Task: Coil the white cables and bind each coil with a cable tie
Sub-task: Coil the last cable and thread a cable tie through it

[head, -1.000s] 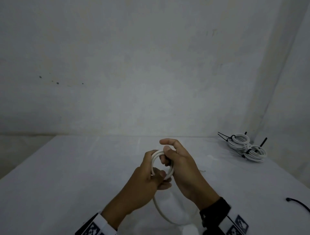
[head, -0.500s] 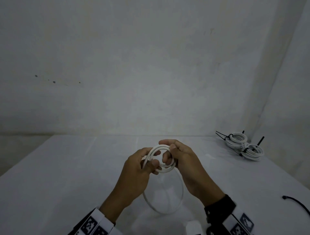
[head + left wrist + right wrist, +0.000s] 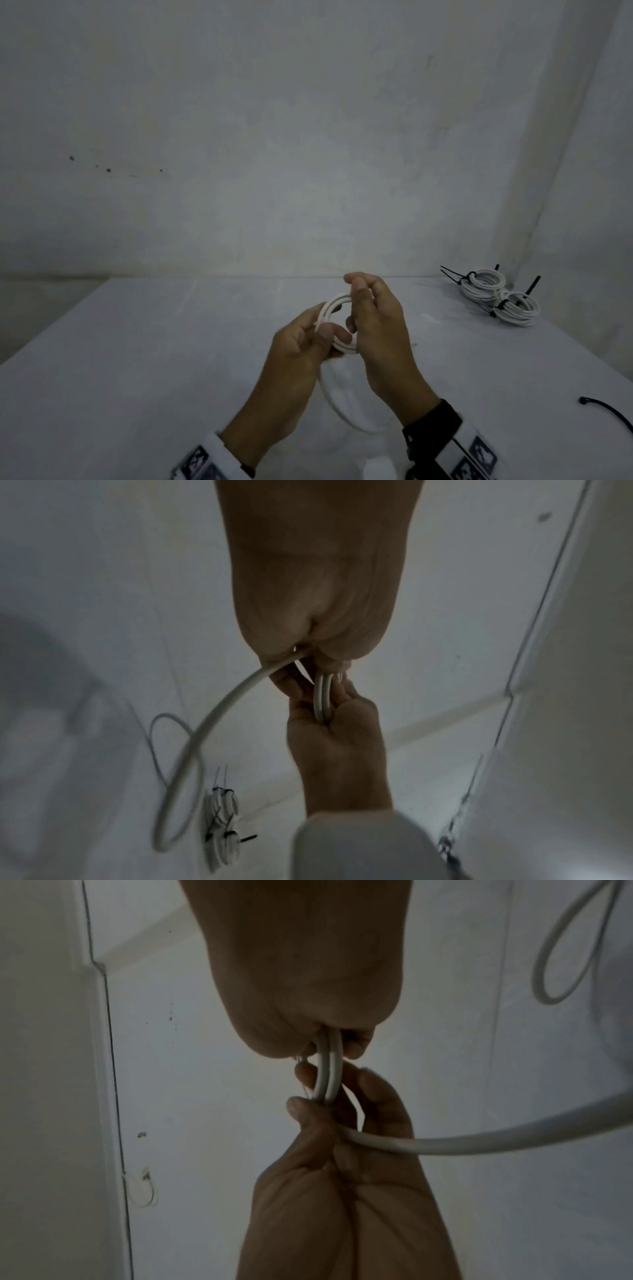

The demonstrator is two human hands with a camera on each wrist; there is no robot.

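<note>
Both hands (image 3: 342,329) grip the white cable coil (image 3: 334,306).

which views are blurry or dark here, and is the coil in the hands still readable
Head view: dim, even light, slightly soft; the coil is readable between both hands. Left wrist view: the trailing cable is motion-smeared and the bound coils are blurred. Right wrist view: darkest, hands in shadow, coil strands still distinct.

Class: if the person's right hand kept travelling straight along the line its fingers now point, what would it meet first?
The right hand points up and away toward the far wall. Apart from the white cable it already holds, nothing shows in that line before the wall, though depth is uncertain.
</note>
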